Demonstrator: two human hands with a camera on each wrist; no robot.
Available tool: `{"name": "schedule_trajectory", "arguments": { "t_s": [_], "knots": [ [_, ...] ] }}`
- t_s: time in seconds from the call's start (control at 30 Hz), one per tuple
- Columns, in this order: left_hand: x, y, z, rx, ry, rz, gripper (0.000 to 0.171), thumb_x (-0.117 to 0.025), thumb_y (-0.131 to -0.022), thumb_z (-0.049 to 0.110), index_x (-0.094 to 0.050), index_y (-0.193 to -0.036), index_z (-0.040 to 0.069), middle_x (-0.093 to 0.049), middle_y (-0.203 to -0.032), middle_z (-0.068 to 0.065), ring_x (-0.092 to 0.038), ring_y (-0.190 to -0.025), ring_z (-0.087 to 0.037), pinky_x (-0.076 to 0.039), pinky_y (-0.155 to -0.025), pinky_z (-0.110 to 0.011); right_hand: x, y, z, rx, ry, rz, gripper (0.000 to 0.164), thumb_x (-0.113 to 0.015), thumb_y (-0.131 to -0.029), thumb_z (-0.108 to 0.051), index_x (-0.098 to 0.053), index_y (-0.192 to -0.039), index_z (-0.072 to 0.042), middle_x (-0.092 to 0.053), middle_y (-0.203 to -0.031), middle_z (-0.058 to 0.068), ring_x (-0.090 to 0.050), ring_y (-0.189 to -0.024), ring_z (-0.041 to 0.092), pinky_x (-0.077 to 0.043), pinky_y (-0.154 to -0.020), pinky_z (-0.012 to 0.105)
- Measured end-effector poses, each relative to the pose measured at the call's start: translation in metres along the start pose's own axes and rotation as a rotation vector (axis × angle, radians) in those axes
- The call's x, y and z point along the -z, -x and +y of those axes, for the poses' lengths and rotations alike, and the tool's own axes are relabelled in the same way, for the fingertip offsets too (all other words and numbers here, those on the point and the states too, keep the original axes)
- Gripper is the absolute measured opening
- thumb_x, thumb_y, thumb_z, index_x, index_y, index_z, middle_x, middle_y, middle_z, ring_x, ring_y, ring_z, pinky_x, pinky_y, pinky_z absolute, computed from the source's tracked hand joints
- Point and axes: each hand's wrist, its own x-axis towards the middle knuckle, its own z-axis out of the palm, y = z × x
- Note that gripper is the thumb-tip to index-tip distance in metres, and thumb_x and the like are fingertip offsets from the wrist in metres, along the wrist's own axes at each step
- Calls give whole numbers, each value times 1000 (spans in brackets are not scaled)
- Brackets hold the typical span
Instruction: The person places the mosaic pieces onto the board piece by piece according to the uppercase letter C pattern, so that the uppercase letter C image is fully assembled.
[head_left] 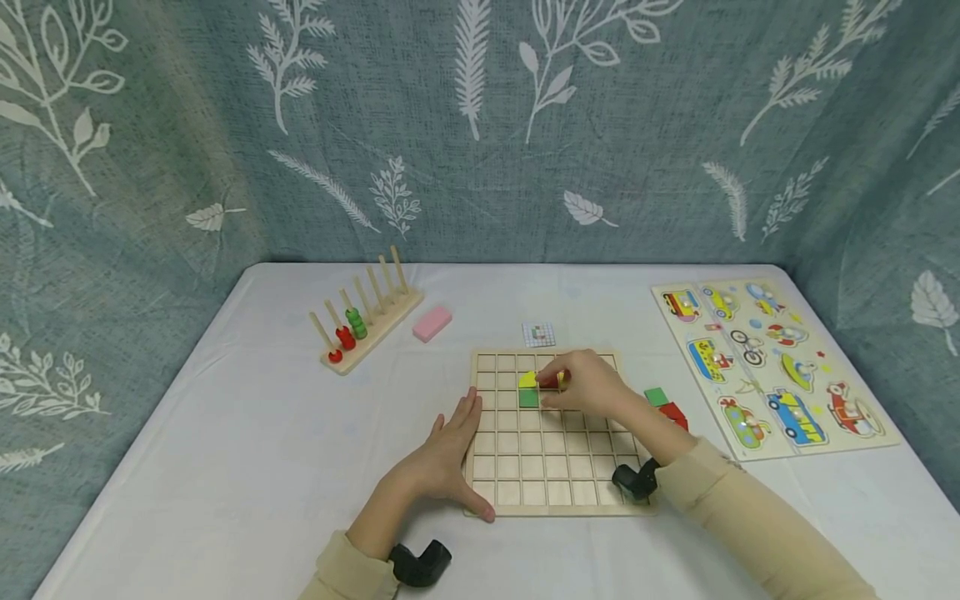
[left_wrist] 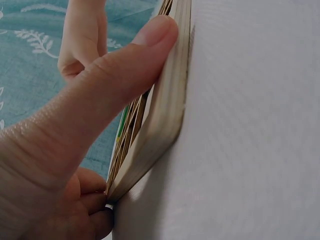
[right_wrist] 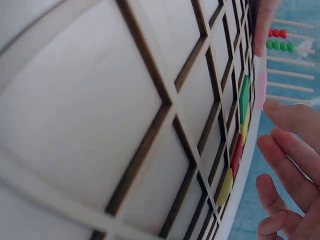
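Note:
A square wooden grid board lies on the white table. In its upper cells sit a green tile, a yellow tile, a red tile and another yellow tile. My left hand rests against the board's left and front edges, fingers spread along the side, thumb on the front rim. Over the red and yellow tiles hovers my right hand. Its fingers look loosely bent in the right wrist view, apart from the tiles, with nothing seen between them.
Beyond the board lies a small pattern card. A pink block and a peg stand with red and green beads are at the back left. Loose green and red tiles lie right, beside picture puzzle boards.

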Motion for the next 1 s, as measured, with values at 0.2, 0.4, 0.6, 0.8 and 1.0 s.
{"name": "schedule_trajectory", "arguments": {
  "t_s": [0.2, 0.4, 0.6, 0.8, 1.0],
  "knots": [
    [1, 0, 1, 4, 1, -2, 139, -91, -43, 38, -5, -143, -7, 4, -151, -17, 1, -139, -27, -4, -109, -51, 9, 7, 5, -8, -11, 17, 26, -76, -74, -16, -72, -98, -10, -66, -103, 4, -50, -76, 18, -42, -59, 29],
    [1, 0, 1, 2, -5, 6, 140, -91, -42, 38, -6, -143, -7, 3, -151, -17, 0, -139, -27, -5, -109, -50, 19, 17, 12, -34, -30, 41, 26, -75, -74, -15, -71, -99, -9, -68, -97, 2, -52, -81, 20, -43, -61, 29],
    [0, 0, 0, -7, 1, 2, 139, -91, -43, 38, -7, -143, -8, 2, -151, -18, 0, -139, -27, -5, -108, -52, 27, 27, 24, -39, -24, 62, 28, -76, -74, -16, -71, -100, -7, -67, -98, 4, -52, -82, 21, -43, -62, 29],
    [0, 1, 0, -9, -5, 6, 139, -91, -43, 39, -7, -143, -8, 2, -151, -18, 1, -139, -28, -5, -109, -51, 36, 36, 34, -52, -14, 74, 29, -76, -74, -16, -70, -101, -6, -67, -98, 6, -52, -82, 24, -42, -61, 30],
    [1, 1, 1, -3, -11, 5, 138, -91, -43, 38, -7, -143, -8, 2, -151, -18, 0, -139, -27, -5, -109, -50, 44, 45, 44, -55, -3, 104, 29, -75, -75, -15, -70, -101, -4, -67, -99, 7, -53, -84, 25, -43, -62, 29]
  ]
}}
